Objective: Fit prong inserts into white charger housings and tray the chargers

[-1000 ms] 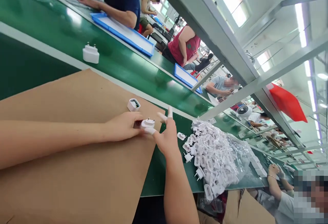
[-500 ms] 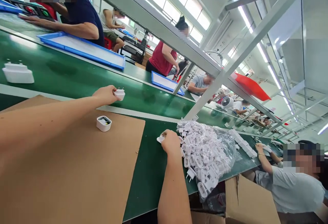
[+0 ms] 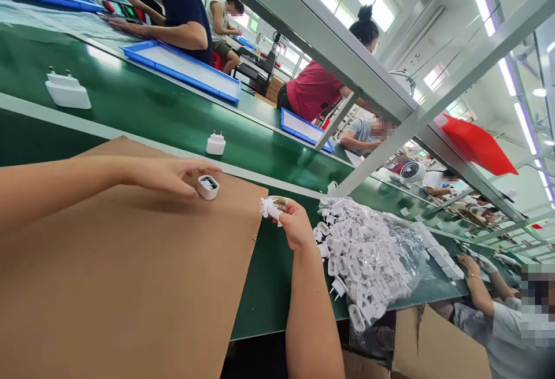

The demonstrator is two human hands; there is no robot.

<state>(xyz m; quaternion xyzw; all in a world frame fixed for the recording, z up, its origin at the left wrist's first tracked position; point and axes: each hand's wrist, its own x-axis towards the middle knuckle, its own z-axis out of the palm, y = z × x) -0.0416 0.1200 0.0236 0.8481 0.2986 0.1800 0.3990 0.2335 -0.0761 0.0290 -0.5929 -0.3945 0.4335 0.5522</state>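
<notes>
The left hand (image 3: 171, 175) has let go of the finished charger (image 3: 215, 144), which now stands prongs-up on the green belt (image 3: 151, 114), and has drawn back to the open housing (image 3: 208, 190). Its fingers are spread close beside that housing, which sits near the edge of the cardboard sheet (image 3: 143, 275); whether they touch it I cannot tell. The right hand (image 3: 298, 226) has brought a white plug cap (image 3: 265, 207) toward the cardboard, pinching it between thumb and fingers. A bagged heap of white parts (image 3: 368, 257) lies to its right on the green surface (image 3: 264, 292).
</notes>
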